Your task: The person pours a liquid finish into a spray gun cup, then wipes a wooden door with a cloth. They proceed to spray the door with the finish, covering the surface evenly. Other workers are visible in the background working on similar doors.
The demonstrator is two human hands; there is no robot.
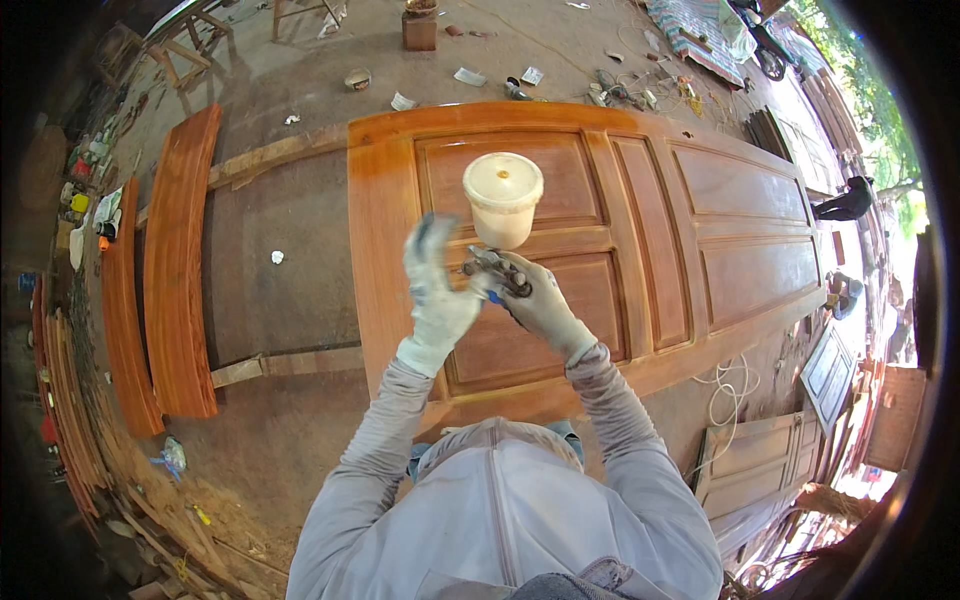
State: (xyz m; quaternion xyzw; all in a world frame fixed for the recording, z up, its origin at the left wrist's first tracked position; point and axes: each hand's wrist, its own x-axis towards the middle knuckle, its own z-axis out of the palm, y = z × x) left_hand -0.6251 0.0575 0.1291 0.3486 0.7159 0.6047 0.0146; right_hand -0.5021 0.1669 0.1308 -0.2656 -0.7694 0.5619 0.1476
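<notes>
Working over the big panelled wooden door [640, 230] that lies flat across the centre and right of the frame, glossy orange-brown, on timber rails above the concrete floor [280, 260].

Far left of frame: two long curved boards [180, 270], same finish, lying side by side. Lower right: a smaller unfinished panel door [760, 460] and a loose coil of white cord [730, 390].

You're holding a spray gun [497, 272] at centre frame, above the door's middle panels. Its cream plastic cup [502, 198] sits on top, lid on, upright.

Your right hand [545, 305], gloved, has its grip closed around the gun body from below. Your left hand [437, 290], also gloved, is just beside the gun on its left, fingers raised and partly blurred; I can't tell if that grip is closed on a gun part or only brushing it.

Judgement: this looks like setup or adjustment of the gun, not spraying, since the gun is held close to you and both hands are at it. Next move likely calls for freeing the left hand, steadying the cup upright, then pointing the nozzle down at the panels. Nozzle is hidden, so its direction is unclear.
</notes>
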